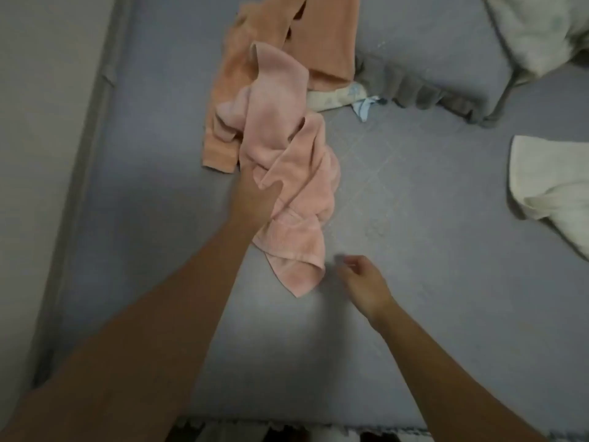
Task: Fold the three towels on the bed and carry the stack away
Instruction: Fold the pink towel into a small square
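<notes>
A: Head view, looking down on the bed [430, 193], and the left hand [255, 199] at mid-frame is closed into the pink towel [287, 161]: thumb on top, fingers buried in the cloth.

B: That towel is soft terry, all bunched and twisted. It runs from upper centre down to a pointed corner hanging near the middle of the frame, with a flat woven band across the lower part.

A: And the right hand [363, 282], lower right of centre?

B: Loosely curled, fingers half bent, gripping nothing. It hovers just beside that dangling pink corner, not touching it. It's a little blurred, too.

A: Behind the pink one lies the orange towel [318, 36], same looped pile, crumpled at top centre, one striped end lying flat at the left of the heap.

B: At the right edge sits a cream towel [548, 193], folded over itself, thick and soft, well apart from the other two.

A: The sheet is smooth grey-blue with a faint diamond quilting. A gathered grey frill [424, 87] crosses the upper right, and a white pillow [535, 30] fills the top right corner.

B: A small pale printed cloth [338, 97] peeks out just under the orange towel's edge.
</notes>
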`<state>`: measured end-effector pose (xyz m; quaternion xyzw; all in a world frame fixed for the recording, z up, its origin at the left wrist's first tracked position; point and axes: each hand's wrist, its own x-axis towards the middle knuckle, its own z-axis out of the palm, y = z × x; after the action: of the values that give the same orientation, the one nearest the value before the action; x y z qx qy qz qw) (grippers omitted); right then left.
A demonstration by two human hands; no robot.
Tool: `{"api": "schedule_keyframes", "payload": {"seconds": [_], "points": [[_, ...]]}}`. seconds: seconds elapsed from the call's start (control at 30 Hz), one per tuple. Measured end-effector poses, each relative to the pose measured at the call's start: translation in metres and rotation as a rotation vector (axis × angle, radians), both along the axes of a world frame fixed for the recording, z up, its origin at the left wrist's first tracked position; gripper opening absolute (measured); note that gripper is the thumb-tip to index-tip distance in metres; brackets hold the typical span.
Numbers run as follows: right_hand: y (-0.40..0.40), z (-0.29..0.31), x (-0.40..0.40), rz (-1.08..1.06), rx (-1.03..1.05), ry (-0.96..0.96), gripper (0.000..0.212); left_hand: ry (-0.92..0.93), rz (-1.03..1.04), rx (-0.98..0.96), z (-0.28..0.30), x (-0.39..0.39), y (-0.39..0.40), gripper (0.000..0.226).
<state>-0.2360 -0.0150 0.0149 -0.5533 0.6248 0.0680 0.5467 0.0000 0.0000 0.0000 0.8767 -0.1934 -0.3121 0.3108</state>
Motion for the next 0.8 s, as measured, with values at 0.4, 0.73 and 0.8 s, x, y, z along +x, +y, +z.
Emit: {"api": "schedule_keyframes", "payload": {"seconds": [0.4, 0.73, 0.8], "points": [[-0.035, 0.005, 0.04, -0.055, -0.426, -0.123, 0.066, -0.183, -0.187, -0.013, 0.007, -0.15, 0.067, 0.015], [-0.04, -0.018, -0.015, 0.161, -0.166, 0.07, 0.017, 0.243, -0.107, -0.119, 0.0, -0.155, 0.105, 0.02], [-0.054, -0.019, -0.05, -0.08, -0.062, -0.049, 0.016, 0.195, 0.168, -0.071, -0.018, -0.12, 0.096, 0.03]]}}
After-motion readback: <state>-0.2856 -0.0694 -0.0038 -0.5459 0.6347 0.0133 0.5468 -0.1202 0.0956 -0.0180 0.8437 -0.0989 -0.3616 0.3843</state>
